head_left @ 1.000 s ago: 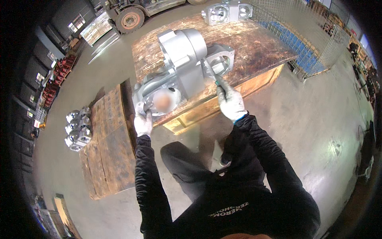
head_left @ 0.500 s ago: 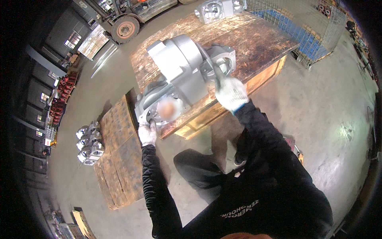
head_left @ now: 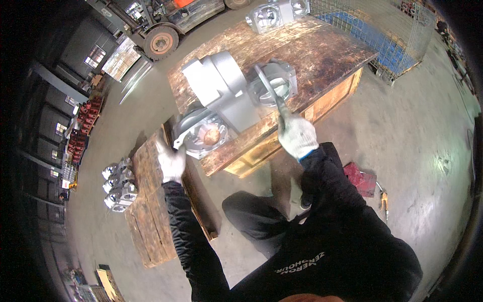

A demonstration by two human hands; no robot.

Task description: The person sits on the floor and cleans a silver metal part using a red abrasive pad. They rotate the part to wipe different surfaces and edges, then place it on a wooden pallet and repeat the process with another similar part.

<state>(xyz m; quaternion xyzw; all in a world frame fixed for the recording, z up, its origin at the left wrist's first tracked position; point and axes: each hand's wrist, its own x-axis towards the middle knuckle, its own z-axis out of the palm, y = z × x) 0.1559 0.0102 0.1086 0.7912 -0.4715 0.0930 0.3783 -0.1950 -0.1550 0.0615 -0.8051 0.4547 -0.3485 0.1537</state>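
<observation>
A large silver-grey metal casting (head_left: 234, 103) lies on the wooden crate top, its round openings facing up at both ends. My right hand (head_left: 298, 136), in a white glove with dark-stained fingers, is closed around the lower end of a long, thin grey bar-shaped tool (head_left: 269, 83). That tool slants up across the casting's right-hand opening; whether it touches the metal I cannot tell. My left hand (head_left: 172, 160), also gloved, is just left of the casting's near flange (head_left: 204, 136). Its fingers are apart and it holds nothing.
Another casting (head_left: 276, 15) stands at the far edge of the wooden crate (head_left: 327, 45). Several smaller castings (head_left: 119, 186) are beside a low wooden platform (head_left: 151, 211) at left. A wire cage (head_left: 397, 45), a forklift wheel (head_left: 161, 43) and a red object (head_left: 359, 178) on the floor surround this area.
My left hand has come off the casting's near flange and moved left, its fingers opening. My right hand has shifted slightly down and right, with the bar-shaped tool still in it.
</observation>
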